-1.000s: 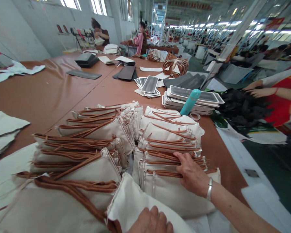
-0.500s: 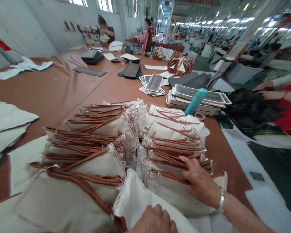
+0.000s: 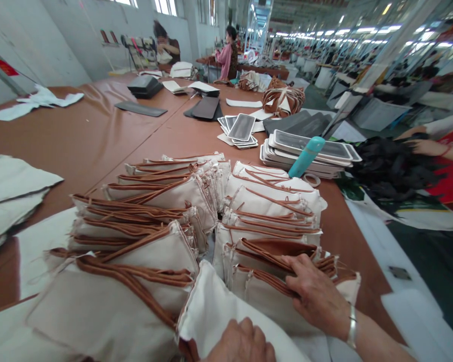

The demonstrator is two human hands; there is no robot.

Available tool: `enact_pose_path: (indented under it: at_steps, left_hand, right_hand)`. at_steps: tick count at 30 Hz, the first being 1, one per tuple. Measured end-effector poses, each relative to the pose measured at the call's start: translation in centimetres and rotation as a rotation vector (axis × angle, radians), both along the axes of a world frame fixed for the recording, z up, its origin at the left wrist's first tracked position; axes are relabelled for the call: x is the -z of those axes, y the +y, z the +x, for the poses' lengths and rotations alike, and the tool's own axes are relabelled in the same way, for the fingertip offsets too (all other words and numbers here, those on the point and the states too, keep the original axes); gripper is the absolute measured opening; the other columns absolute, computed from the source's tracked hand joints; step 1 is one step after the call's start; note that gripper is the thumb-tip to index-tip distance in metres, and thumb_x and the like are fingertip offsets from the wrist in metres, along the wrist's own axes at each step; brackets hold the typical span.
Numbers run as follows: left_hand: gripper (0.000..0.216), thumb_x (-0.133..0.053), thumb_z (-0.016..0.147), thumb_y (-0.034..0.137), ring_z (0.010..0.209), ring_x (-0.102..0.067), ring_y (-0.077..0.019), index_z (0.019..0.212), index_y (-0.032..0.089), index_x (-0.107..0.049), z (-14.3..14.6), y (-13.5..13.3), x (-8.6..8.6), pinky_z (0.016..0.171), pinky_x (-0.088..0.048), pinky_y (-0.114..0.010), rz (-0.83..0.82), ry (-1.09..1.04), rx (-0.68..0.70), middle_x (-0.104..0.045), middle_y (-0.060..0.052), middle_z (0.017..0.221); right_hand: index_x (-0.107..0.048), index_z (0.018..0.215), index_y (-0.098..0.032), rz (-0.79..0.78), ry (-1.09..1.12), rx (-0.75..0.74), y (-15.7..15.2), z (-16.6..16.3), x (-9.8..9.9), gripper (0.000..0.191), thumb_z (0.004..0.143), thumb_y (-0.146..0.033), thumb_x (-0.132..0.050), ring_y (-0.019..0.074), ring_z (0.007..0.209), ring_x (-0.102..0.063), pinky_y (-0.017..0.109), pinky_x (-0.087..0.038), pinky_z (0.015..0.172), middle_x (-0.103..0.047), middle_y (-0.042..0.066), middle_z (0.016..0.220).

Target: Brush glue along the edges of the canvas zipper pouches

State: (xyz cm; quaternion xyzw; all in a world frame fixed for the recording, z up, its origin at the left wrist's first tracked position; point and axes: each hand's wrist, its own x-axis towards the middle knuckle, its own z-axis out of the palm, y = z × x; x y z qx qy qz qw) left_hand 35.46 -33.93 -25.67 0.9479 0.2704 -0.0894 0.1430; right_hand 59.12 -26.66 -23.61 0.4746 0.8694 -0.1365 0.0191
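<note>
Cream pouches (image 3: 264, 236) with brown cords, two rows on our counter (image 3: 98, 136): our right hand (image 3: 317, 296), flat on the near right stack a second ago, now pinches and lifts several edges, while our left hand (image 3: 241, 344) stays clamped on one pouch.

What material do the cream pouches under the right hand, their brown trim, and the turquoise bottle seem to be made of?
The pouches look like matte woven canvas or cotton: soft folds, no shine. Their brown trim looks like leather or imitation leather, smooth with a slight sheen; which one is unclear. The turquoise bottle looks like coated metal or plastic, smooth and satin.
</note>
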Motion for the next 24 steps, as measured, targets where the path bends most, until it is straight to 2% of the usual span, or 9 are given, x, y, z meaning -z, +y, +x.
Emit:
enact_pose_path:
  at_steps: [3, 7, 10, 12, 15, 18, 21, 24]
  left_hand:
    - [0.010, -0.052, 0.096, 0.019, 0.064, -0.061, -0.0225, 0.095, 0.018, -0.062, 0.1, -0.1, 0.3, 0.045, -0.023, -0.027, -0.010, -0.002, 0.001, -0.064, -0.008, 0.074]
    - [0.010, -0.052, 0.095, 0.018, 0.066, -0.062, -0.0229, 0.093, 0.017, -0.063, 0.1, -0.1, 0.1, 0.045, -0.024, -0.027, -0.017, -0.004, 0.001, -0.063, -0.009, 0.074]
    - [0.011, -0.052, 0.096, 0.019, 0.066, -0.061, -0.0225, 0.093, 0.018, -0.062, 0.1, -0.1, -0.1, 0.046, -0.024, -0.027, -0.005, -0.010, -0.013, -0.064, -0.008, 0.075]
    - [0.011, -0.052, 0.096, 0.020, 0.065, -0.061, -0.0215, 0.092, 0.018, -0.062, 0.0, -0.2, 0.1, 0.046, -0.024, -0.026, 0.007, -0.015, -0.009, -0.065, -0.008, 0.075]
    - [0.011, -0.053, 0.097, 0.021, 0.064, -0.060, -0.0207, 0.091, 0.018, -0.061, 0.0, -0.3, 0.3, 0.045, -0.024, -0.026, 0.012, -0.014, -0.007, -0.065, -0.007, 0.074]
    - [0.010, -0.052, 0.096, 0.021, 0.065, -0.061, -0.0220, 0.092, 0.018, -0.061, 0.0, -0.4, 0.3, 0.044, -0.022, -0.027, 0.009, -0.014, -0.015, -0.065, -0.007, 0.075]
    - [0.010, -0.052, 0.096, 0.020, 0.066, -0.062, -0.0225, 0.091, 0.018, -0.061, 0.1, -0.3, -0.1, 0.045, -0.022, -0.027, 0.008, -0.010, -0.018, -0.065, -0.007, 0.075]
    - [0.010, -0.052, 0.096, 0.018, 0.067, -0.063, -0.0228, 0.091, 0.017, -0.061, 0.2, -0.3, -0.8, 0.046, -0.024, -0.026, -0.027, 0.006, -0.029, -0.066, -0.008, 0.077]
  right_hand:
    - [-0.062, 0.077, -0.019, -0.025, -0.023, -0.027, -0.1, -0.1, -0.6, 0.018, 0.064, -0.007, -0.057, 0.0297, 0.110, -0.044, 0.048, -0.038, 0.098, -0.056, 0.008, 0.123]
    - [-0.064, 0.078, -0.020, -0.048, -0.015, -0.084, 0.7, -0.1, -1.0, 0.019, 0.062, -0.011, -0.059, 0.0317, 0.116, -0.043, 0.051, -0.032, 0.101, -0.057, 0.008, 0.118]
    - [-0.063, 0.078, -0.018, -0.103, -0.054, -0.098, 1.5, -0.3, -0.8, 0.016, 0.064, -0.012, -0.058, 0.0272, 0.101, -0.050, 0.045, -0.038, 0.089, -0.055, 0.011, 0.117]
    - [-0.063, 0.078, -0.018, -0.130, -0.094, -0.137, 1.6, -0.6, -0.8, 0.013, 0.067, -0.015, -0.057, 0.0260, 0.092, -0.050, 0.044, -0.037, 0.082, -0.056, 0.011, 0.112]
    - [-0.062, 0.080, -0.019, -0.144, -0.075, -0.210, 0.8, -0.8, -0.8, 0.013, 0.067, -0.017, -0.059, 0.0279, 0.094, -0.050, 0.045, -0.035, 0.082, -0.056, 0.011, 0.109]
    - [-0.060, 0.080, -0.020, -0.133, -0.013, -0.196, -0.6, -0.6, -0.8, 0.014, 0.067, -0.014, -0.058, 0.0273, 0.098, -0.050, 0.045, -0.033, 0.083, -0.056, 0.010, 0.114]
    - [-0.059, 0.081, -0.019, -0.113, 0.034, -0.183, -2.0, -0.1, -0.5, 0.018, 0.066, -0.011, -0.057, 0.0269, 0.103, -0.050, 0.044, -0.032, 0.087, -0.055, 0.010, 0.116]
    - [-0.057, 0.082, -0.020, -0.081, 0.037, -0.184, -2.9, 0.3, -0.2, 0.021, 0.064, -0.009, -0.056, 0.0266, 0.097, -0.050, 0.043, -0.034, 0.085, -0.056, 0.009, 0.107]
